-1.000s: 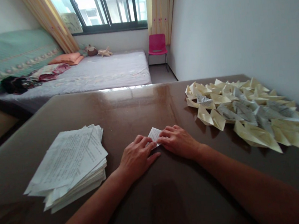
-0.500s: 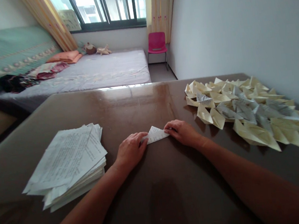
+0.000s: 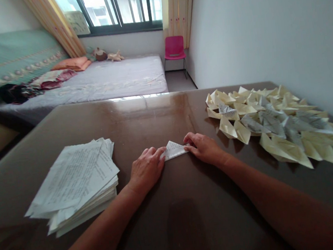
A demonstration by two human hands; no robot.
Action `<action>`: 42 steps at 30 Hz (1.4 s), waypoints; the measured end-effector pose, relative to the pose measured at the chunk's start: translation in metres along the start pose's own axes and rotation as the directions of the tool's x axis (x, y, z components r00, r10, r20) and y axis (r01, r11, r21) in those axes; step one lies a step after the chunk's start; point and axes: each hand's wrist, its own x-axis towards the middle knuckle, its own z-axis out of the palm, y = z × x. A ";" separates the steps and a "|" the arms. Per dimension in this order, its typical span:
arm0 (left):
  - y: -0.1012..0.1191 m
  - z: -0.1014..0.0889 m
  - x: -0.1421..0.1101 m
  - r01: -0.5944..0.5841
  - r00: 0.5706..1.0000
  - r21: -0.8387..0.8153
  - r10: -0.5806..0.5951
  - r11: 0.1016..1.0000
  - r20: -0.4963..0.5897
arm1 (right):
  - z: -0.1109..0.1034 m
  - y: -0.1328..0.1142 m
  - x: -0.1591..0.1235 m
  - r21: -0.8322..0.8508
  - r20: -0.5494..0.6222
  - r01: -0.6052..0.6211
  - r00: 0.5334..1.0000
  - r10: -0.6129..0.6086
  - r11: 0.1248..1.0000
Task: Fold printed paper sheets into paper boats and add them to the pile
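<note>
A small folded sheet of printed paper (image 3: 174, 151), with a peak at its top and a straight lower edge, lies at the middle of the table. My left hand (image 3: 147, 165) is closed on its left end, thumb and fingers pressed to the paper. At the right end, my right hand (image 3: 202, 147) pinches the corner between thumb and forefinger. Both hands rest low over the tabletop, and the fingers cover the two ends of the paper.
On the brown glossy table (image 3: 142, 119), a stack of printed sheets (image 3: 76, 179) lies left of my left arm. Many folded paper boats (image 3: 274, 116), cream and grey, crowd the right side by the wall. Beyond stand a bed (image 3: 125, 75) and a pink chair (image 3: 174, 48).
The fingers of both hands have shifted slightly on the folded paper, the right ones lifting a little. The paper has moved a touch to the right; the stack and boats have not moved.
</note>
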 end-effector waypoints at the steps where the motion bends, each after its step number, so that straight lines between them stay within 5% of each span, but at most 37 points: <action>1: 0.001 0.000 -0.001 -0.030 0.999 0.029 0.031 0.999 -0.034 | 0.000 0.000 0.000 0.001 0.001 -0.002 1.000 0.002 1.000; 6: 0.006 0.001 -0.003 -0.325 0.943 0.089 0.330 0.941 -0.040 | -0.006 -0.009 -0.004 -0.061 -0.032 0.051 0.998 -0.053 0.997; 9: 0.009 0.001 -0.004 -0.370 0.929 0.062 0.369 0.927 0.032 | -0.011 -0.026 -0.013 -0.241 -0.043 0.191 0.977 -0.207 0.951; 11: 0.011 0.000 -0.005 -0.364 0.931 0.064 0.362 0.929 0.035 | -0.011 -0.039 -0.021 -0.332 0.059 0.287 0.957 -0.284 0.898; 18: 0.016 -0.004 -0.009 -0.352 0.935 0.107 0.345 0.930 0.079 | -0.005 -0.059 -0.042 -0.459 0.211 0.206 0.970 -0.119 0.864; 23: 0.016 -0.002 -0.010 -0.362 0.932 0.115 0.355 0.925 0.078 | -0.022 -0.051 -0.037 -0.489 0.225 0.123 0.974 -0.011 0.863; 28: 0.011 0.004 -0.008 -0.376 0.926 0.046 0.377 0.925 -0.004 | -0.030 -0.020 -0.014 -0.312 0.006 0.059 0.998 -0.060 0.948; 37: 0.011 0.005 -0.005 -0.323 0.938 0.029 0.324 0.946 -0.123 | -0.004 0.014 0.004 0.210 0.022 0.151 0.987 -0.159 0.966; 42: 0.022 -0.003 -0.003 -0.301 0.951 0.191 0.308 0.934 -0.004 | -0.001 0.015 0.004 0.265 -0.004 0.300 0.951 -0.310 0.917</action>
